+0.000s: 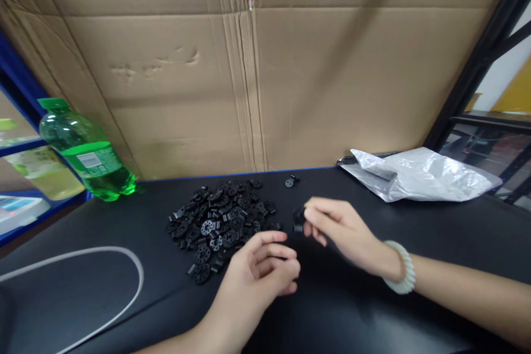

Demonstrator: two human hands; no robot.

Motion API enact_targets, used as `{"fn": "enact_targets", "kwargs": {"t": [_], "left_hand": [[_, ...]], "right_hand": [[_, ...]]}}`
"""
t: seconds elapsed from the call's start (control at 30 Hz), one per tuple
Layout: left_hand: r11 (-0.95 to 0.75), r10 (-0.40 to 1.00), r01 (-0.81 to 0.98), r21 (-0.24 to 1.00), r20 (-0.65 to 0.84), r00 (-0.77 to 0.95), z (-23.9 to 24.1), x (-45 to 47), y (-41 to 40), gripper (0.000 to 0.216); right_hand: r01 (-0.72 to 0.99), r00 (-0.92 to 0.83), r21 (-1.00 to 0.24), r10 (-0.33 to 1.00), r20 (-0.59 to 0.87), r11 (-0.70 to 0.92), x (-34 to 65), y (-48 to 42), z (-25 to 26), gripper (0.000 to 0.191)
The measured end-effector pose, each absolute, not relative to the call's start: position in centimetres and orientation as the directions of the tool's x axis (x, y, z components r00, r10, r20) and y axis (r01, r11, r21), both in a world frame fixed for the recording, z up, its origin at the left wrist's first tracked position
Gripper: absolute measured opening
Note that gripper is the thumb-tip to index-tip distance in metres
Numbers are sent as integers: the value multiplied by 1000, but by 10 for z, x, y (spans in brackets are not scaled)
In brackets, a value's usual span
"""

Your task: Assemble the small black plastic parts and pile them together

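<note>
A small black plastic part (298,220) is pinched between the thumb and fingers of my right hand (338,228), raised over the black table. My left hand (258,274) hovers to its left, in front of the pile, fingers loosely curled and partly apart; no part shows in it. Behind and left of it lies a heap of black plastic parts (228,213), many of them round discs with holes and a short tab at the side. One similar black part (289,182) lies alone behind the hands, to the right of the heap.
A green plastic bottle (89,149) stands at the back left beside a blue shelf (22,83). The white cable (139,271) loops over the table's left side. At the back right lies a silvery plastic bag (423,174). A cardboard wall (166,94) closes off the rear.
</note>
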State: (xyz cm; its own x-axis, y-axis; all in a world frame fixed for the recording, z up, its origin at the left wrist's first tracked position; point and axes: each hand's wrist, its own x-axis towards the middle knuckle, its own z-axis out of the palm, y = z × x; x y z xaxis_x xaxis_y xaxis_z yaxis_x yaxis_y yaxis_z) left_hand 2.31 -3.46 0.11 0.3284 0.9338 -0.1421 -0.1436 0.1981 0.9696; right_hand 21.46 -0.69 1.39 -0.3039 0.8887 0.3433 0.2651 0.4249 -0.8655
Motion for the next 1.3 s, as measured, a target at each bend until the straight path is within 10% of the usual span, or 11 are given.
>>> {"fn": "enact_targets", "kwargs": {"t": [0.47,0.9,1.3], "left_hand": [[170,882,-34,985,-137,452,-1,30,-39,30],[135,866,-45,990,-96,492,-7,28,-37,24],[241,880,-119,963,-164,446,0,24,-35,24]], "right_hand": [[731,-374,-396,811,449,556,191,112,36,21],[834,-345,-329,884,315,442,236,144,0,23],[701,-229,-331,638,735,632,233,57,15,16]]}}
